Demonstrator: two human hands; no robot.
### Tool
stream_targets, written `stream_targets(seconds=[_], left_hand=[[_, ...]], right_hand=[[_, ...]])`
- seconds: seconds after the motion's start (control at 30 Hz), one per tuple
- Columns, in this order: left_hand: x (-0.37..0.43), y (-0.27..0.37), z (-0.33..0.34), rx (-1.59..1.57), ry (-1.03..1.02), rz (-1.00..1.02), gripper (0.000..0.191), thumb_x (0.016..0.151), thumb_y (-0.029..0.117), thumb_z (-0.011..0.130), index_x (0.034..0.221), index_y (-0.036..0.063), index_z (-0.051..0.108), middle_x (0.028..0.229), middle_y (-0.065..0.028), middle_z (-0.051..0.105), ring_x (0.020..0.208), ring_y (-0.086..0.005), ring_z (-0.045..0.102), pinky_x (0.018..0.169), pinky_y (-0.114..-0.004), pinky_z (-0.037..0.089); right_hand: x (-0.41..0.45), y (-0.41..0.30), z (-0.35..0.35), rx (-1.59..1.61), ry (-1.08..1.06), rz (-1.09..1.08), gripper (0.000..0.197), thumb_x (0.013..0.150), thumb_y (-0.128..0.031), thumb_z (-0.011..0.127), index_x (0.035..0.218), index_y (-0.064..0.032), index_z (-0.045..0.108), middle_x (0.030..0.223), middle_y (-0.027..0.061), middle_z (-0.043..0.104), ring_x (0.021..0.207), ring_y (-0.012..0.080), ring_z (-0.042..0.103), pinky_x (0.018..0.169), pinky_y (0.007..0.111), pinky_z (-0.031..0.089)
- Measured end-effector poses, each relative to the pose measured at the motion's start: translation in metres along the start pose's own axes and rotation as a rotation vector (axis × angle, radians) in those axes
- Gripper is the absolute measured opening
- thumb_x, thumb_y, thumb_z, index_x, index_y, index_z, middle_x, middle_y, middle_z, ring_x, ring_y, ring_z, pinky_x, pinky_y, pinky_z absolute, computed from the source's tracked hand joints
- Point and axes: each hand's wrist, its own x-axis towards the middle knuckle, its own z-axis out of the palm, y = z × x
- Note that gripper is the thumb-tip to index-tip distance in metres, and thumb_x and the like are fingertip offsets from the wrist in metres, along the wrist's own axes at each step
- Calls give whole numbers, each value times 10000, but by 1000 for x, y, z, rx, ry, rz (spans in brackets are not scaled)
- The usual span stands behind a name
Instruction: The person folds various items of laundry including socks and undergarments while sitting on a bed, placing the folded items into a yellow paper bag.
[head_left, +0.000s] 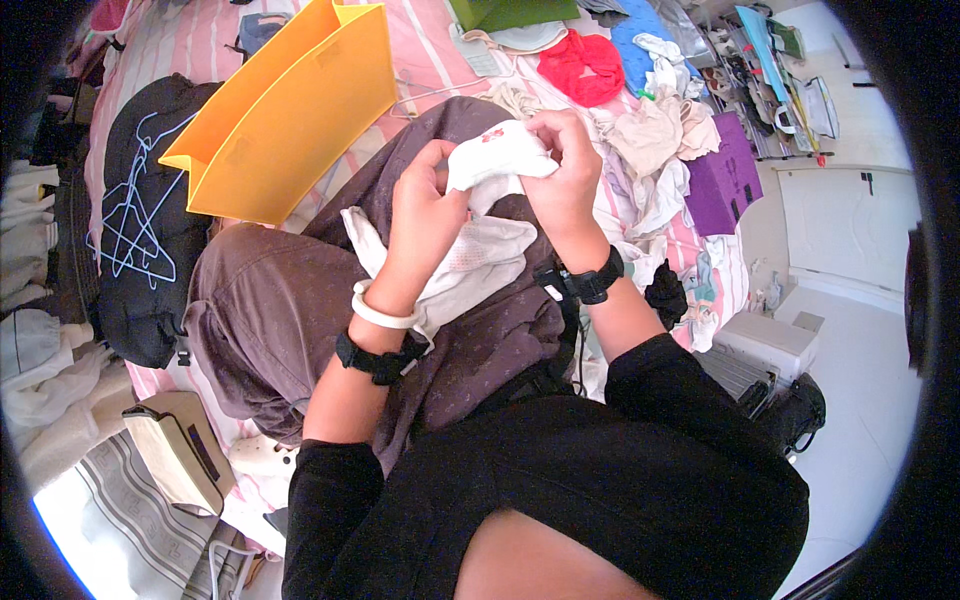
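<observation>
Between both hands I hold a white sock (499, 154) with a small red motif, stretched above my lap. My left hand (429, 210) pinches its left end between thumb and fingers. At its right end, my right hand (562, 169) grips the fabric the same way. Below them, more white socks (480, 259) lie across my brown trousers (277, 300), one with a dotted sole. Part of that small pile is hidden behind my left wrist.
A yellow felt bin (292, 127) stands at the upper left, beside blue wire hangers (139, 217) on a black padded garment (150, 300). To the right lie beige clothes (649, 135), a red cloth (581, 67) and a purple felt box (720, 176) on the pink striped bed (427, 45).
</observation>
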Motion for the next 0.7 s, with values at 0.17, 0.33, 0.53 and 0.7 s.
stream_targets(seconds=[0.17,0.33,0.53,0.7], left_hand=[[-10,5,16,60,107,167,200,800,2,624,987,-2,552,837,-107,667,765,-99,618,630,-255,483],[-6,-1,4,22,316,258,246,769,-94,539,994,0,505,803,-68,612,693,-118,592,602,-264,482],[-5,0,-3,26,467,287,284,768,-143,498,1005,12,478,883,-56,584,795,-107,567,668,-232,467],[-10,2,-8,-198,327,284,332,776,-158,540,1039,15,435,936,-66,595,840,-114,595,677,-231,491]], right_hand=[[-9,-6,15,224,97,319,302,717,57,678,883,-70,459,649,57,567,616,104,598,544,252,451],[-17,-27,22,622,-194,533,368,731,78,642,960,-90,407,784,-7,494,714,72,539,610,218,441],[-11,-41,5,770,-406,398,407,739,17,663,1034,-86,403,893,5,489,854,88,506,770,246,436],[-10,-46,3,548,-297,432,212,794,30,619,917,-67,477,812,-1,508,766,81,518,673,272,479]])
